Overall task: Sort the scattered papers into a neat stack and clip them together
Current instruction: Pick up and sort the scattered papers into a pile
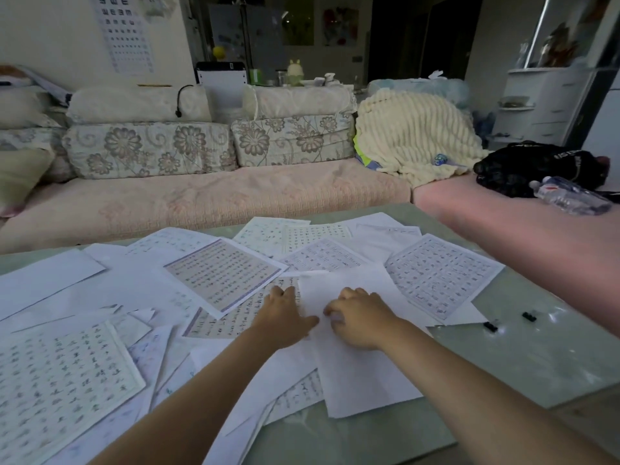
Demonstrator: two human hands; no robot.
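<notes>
1. The papers [221, 273] lie scattered and overlapping across the surface [523, 357], with printed and blank sheets mixed and no stack formed.
2. A blank sheet [355, 374] lies on top at the centre.
3. The left hand [285, 317] rests flat at that sheet's left edge, fingers straight, gripping nothing.
4. The right hand [360, 322] sits on the blank sheet with fingers curled. Whether it pinches the sheet cannot be told.
5. Two black clips [490, 326] lie on the bare surface to the right of the papers.
6. A sofa [208, 199] stands beyond the surface.

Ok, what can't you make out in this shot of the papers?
Head view:
Print on the printed sheet: too blurred to read.
Sheet count: overlapping papers hide those beneath.
Right hand: curled fingers hide whether it pinches the blank sheet.
Two black clips: too small to identify.
Bottom-left sheet: cut off by the frame edge.
</notes>
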